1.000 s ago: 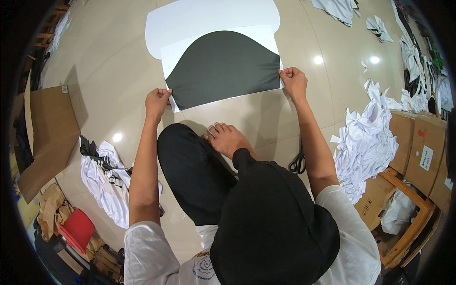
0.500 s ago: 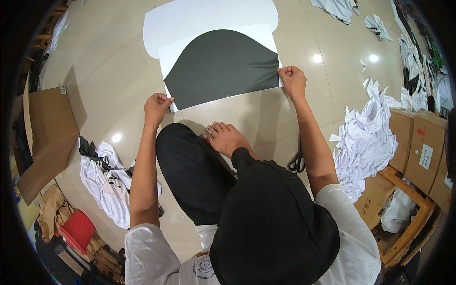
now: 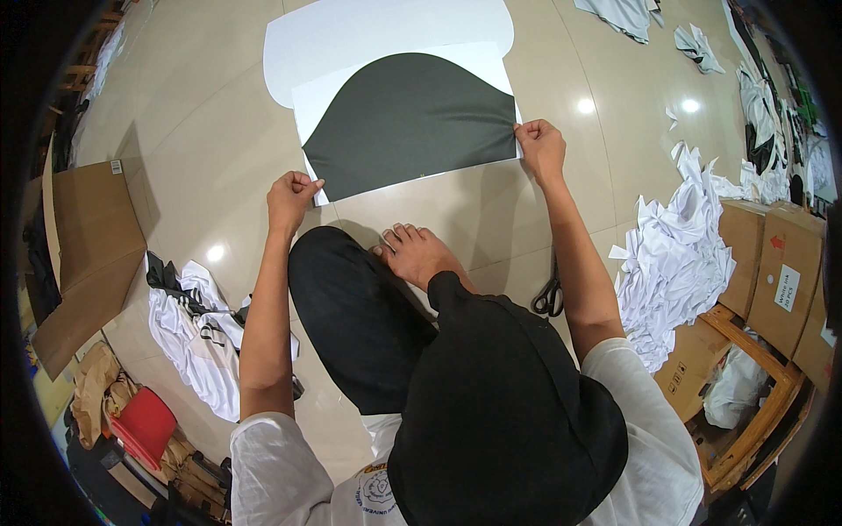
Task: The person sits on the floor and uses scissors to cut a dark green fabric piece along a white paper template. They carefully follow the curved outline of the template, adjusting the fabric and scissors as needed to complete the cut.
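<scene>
A dark grey fabric piece (image 3: 412,123) with a rounded top lies on a white sheet (image 3: 317,95) on the floor. My left hand (image 3: 291,200) pinches the fabric's near left corner. At its right edge, my right hand (image 3: 539,147) pinches the cloth, and small creases run inward from those fingers. The straight near edge of the fabric stretches between both hands. Beyond it lies a larger white piece (image 3: 386,26) with rounded corners, partly under the sheet.
Black-handled scissors (image 3: 548,298) lie beside my right forearm. A heap of white cloth scraps (image 3: 671,254) and cardboard boxes (image 3: 772,272) stand to the right. On the left are an open cardboard box (image 3: 96,232), white and black cloth (image 3: 197,337) and a red object (image 3: 143,427).
Both hands keep their pinch and have barely shifted. The creases near my right fingers look a little longer, the fabric's right edge slightly farther right.
</scene>
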